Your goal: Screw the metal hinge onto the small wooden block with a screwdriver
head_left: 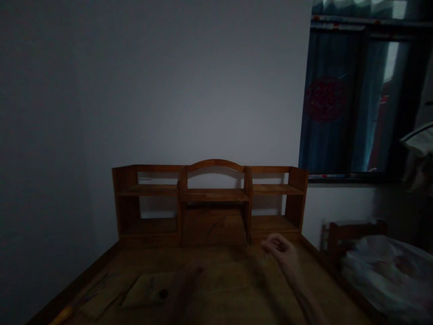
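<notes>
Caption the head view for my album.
Left hand blurred, right hand curled, over a wooden desk with shelves in dim light.

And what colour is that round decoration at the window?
The round decoration looks dark red, seen in the head view.

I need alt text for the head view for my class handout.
A curled right hand and a blurred left hand are above a wooden desk in dim light, the left near a flat, pale item. Behind is a wooden shelf unit; a dark window is on the right.
</notes>
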`<state>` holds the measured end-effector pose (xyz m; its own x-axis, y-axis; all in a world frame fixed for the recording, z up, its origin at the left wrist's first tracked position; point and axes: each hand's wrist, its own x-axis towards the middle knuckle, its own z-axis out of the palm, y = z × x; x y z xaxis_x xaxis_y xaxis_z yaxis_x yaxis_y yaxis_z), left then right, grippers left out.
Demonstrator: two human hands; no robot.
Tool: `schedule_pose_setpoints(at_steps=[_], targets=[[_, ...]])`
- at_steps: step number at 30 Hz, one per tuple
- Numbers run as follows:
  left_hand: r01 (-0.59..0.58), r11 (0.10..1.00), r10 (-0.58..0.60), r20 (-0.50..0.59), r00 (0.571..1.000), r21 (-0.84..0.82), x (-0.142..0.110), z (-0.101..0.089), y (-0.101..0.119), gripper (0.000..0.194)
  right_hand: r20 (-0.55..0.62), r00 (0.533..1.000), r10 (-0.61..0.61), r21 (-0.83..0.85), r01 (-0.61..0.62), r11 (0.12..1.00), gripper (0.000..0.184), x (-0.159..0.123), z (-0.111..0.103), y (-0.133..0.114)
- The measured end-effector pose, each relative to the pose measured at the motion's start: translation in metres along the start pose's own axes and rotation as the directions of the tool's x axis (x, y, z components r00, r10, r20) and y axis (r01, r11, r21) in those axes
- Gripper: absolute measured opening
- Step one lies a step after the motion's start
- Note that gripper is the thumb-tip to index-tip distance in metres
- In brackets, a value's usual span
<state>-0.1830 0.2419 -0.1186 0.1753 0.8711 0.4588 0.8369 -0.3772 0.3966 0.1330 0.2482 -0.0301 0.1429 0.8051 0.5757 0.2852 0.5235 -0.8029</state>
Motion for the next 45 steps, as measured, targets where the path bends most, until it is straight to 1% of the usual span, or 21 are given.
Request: schedule_pose_setpoints(at_steps=[2,3,4,5,7,9,10,12,14,15,16,18,20,22,24,27,31,35,38,40,45], targets=[[-0.115,0.993,0.115,0.029,0.993,-0.027,0.022,0.011,-0.013,0.025,0.087,0.995,0.038,0.033,-0.041,0.999,0.051,-0.005,0.02,0.022],[-0.149,0.989,0.149,0.017,0.989,-0.011,0.029,0.017,-0.019,0.029,0.115,0.992,0.048,0.035,-0.053,0.998,0.052,-0.007,0.031,0.035],[-0.163,0.987,0.163,0.001,0.987,0.009,0.033,0.023,-0.023,0.031,0.14,0.989,0.04,-0.002,-0.04,0.999,0.052,-0.009,0.041,0.05],[-0.164,0.986,0.165,-0.004,0.986,0.029,0.035,0.028,-0.027,0.034,0.178,0.984,0.02,-0.064,-0.009,0.998,0.05,-0.012,0.05,0.065],[-0.135,0.989,0.134,0.01,0.991,0.053,0.031,0.037,-0.034,0.037,0.19,0.981,-0.031,-0.214,0.072,0.974,0.048,-0.019,0.063,0.095],[-0.121,0.991,0.118,0.058,0.991,0.048,0.023,0.042,-0.037,0.037,0.246,0.969,-0.006,-0.359,0.097,0.928,0.051,-0.027,0.068,0.115],[-0.128,0.991,0.124,0.099,0.987,0.035,0.018,0.042,-0.036,0.041,0.275,0.961,0.007,-0.42,0.113,0.9,0.052,-0.031,0.069,0.119],[-0.15,0.989,0.145,0.218,0.965,0.005,0.011,0.038,-0.032,0.06,0.342,0.939,0.03,-0.448,0.135,0.884,0.052,-0.039,0.069,0.117],[-0.143,0.99,0.136,0.316,0.939,-0.002,0.006,0.033,-0.023,0.079,0.462,0.886,0.036,-0.403,0.174,0.898,0.049,-0.045,0.071,0.104],[-0.134,0.991,0.125,0.347,0.929,0.004,0.005,0.031,-0.019,0.085,0.522,0.852,0.025,-0.374,0.203,0.905,0.049,-0.047,0.072,0.097],[-0.128,0.992,0.115,0.368,0.923,0.011,0.004,0.03,-0.016,0.089,0.559,0.829,0.018,-0.369,0.229,0.901,0.052,-0.049,0.074,0.091],[-0.122,0.992,0.107,0.372,0.922,0.018,0.004,0.03,-0.012,0.09,0.631,0.775,0.037,-0.392,0.277,0.877,0.064,-0.051,0.079,0.085],[-0.117,0.993,0.104,0.345,0.933,0.015,0.003,0.033,-0.013,0.088,0.678,0.731,0.072,-0.428,0.313,0.848,0.082,-0.052,0.083,0.088],[-0.109,0.994,0.098,0.329,0.939,0.016,0.002,0.036,-0.018,0.085,0.702,0.706,0.092,-0.448,0.338,0.827,0.096,-0.053,0.085,0.095],[-0.109,0.994,0.094,0.34,0.936,0.026,0.002,0.038,-0.023,0.086,0.707,0.701,0.089,-0.457,0.358,0.814,0.1,-0.053,0.087,0.1],[-0.129,0.991,0.111,0.341,0.933,0.031,0.001,0.04,-0.027,0.087,0.7,0.709,0.085,-0.475,0.373,0.797,0.098,-0.053,0.088,0.103],[-0.144,0.989,0.135,0.305,0.943,0.008,0.001,0.04,-0.025,0.085,0.697,0.715,0.05,-0.473,0.407,0.781,0.094,-0.053,0.09,0.105],[-0.153,0.988,0.14,0.302,0.943,0.019,0.002,0.037,-0.021,0.085,0.694,0.72,0.003,-0.461,0.442,0.769,0.091,-0.054,0.09,0.108],[-0.189,0.98,0.165,0.282,0.945,0.059,0.002,0.034,-0.019,0.087,0.682,0.727,-0.075,-0.436,0.487,0.757,0.091,-0.055,0.09,0.11],[-0.219,0.97,0.188,0.255,0.949,0.1,0.002,0.033,-0.017,0.087,0.665,0.733,-0.147,-0.426,0.532,0.732,0.093,-0.054,0.09,0.111],[-0.326,0.922,0.307,0.121,0.944,0.209,0.007,0.034,-0.013,0.087,0.609,0.728,-0.315,-0.463,0.648,0.605,0.097,-0.047,0.088,0.107]])
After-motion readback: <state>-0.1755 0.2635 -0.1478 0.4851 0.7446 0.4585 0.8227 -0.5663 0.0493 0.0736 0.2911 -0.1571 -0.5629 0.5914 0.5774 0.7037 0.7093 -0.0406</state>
